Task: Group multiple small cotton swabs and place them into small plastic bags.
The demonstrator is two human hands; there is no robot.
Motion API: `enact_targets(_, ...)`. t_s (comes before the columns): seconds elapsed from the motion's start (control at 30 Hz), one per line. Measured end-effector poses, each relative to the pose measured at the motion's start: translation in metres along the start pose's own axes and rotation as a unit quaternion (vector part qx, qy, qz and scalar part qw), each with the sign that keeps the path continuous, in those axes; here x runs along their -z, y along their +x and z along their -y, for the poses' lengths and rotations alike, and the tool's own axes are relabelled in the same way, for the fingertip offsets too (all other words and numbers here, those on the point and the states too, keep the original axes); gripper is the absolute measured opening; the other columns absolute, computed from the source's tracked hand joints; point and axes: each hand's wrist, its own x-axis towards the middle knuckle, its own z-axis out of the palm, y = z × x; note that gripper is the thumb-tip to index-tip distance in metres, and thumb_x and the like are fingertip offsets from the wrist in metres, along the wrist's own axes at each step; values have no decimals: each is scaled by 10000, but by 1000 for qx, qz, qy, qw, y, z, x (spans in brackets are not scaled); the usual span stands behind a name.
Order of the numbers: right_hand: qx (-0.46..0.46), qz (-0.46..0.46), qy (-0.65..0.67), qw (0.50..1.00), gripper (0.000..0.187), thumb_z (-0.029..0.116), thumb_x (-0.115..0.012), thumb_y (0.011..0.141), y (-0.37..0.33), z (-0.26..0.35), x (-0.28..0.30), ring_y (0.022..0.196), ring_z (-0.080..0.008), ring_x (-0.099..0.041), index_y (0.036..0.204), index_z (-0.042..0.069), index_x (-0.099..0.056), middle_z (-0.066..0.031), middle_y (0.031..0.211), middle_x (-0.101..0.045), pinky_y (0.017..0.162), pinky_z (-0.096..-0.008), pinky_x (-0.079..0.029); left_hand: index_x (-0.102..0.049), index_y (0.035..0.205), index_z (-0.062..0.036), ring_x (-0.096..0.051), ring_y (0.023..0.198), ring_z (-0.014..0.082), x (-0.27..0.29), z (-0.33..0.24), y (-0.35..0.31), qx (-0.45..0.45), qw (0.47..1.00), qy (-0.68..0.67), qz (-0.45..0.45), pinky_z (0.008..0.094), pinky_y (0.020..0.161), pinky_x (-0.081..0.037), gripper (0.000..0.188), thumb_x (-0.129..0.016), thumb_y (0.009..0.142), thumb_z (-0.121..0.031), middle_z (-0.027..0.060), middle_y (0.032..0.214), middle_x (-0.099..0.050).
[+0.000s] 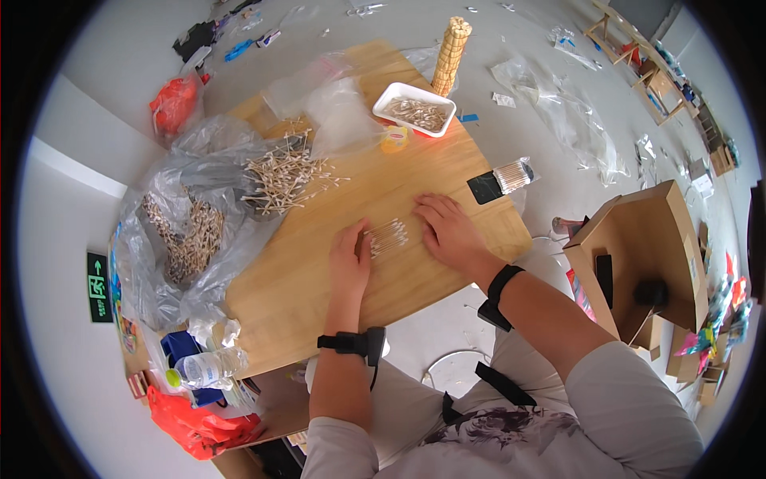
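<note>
A small row of cotton swabs [388, 239] lies flat on the wooden table [319, 311] between my hands. My left hand [351, 251] stands on its edge at the left ends of the swabs, its fingers stretched and touching or almost touching them. To the right, my right hand [451, 231] rests palm down on the wood, fingers slightly bent and apart, with nothing in them. A gap separates it from the swabs. Beyond my left hand, a loose heap of cotton swabs [287, 176] spills from a clear plastic bag [191, 152] that holds more.
A white tray [381, 102] of swabs stands at the far edge beside a tall tan column [452, 56]. Near the right edge lies a clear pack of swabs [512, 176] with a black end. An open cardboard box [638, 239] stands right; a water bottle [209, 367] lies left.
</note>
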Motion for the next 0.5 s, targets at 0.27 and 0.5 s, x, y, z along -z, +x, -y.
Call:
enact_targets(0.27, 7, 9, -26, 1000, 378, 54, -625, 879, 1, -3, -1, 1376, -349, -497, 1257, 36, -609, -136, 1428, -576, 1176, -488, -381, -647, 1339, -119, -677, 974, 308, 5, -1, 19, -46, 997, 45, 50, 440, 876, -527, 461, -759, 894, -83, 55, 1029, -754)
enact_targets(0.5, 3, 30, -47, 998, 391, 60, -620, 886, 2, -6, -2, 1387, -347, -487, 1276, 48, -607, -127, 1444, -566, 1169, -485, -382, -621, 1407, -164, -665, 946, 260, 5, -2, 24, -58, 994, 65, 70, 398, 829, -551, 579, -801, 862, -88, 17, 1038, -766)
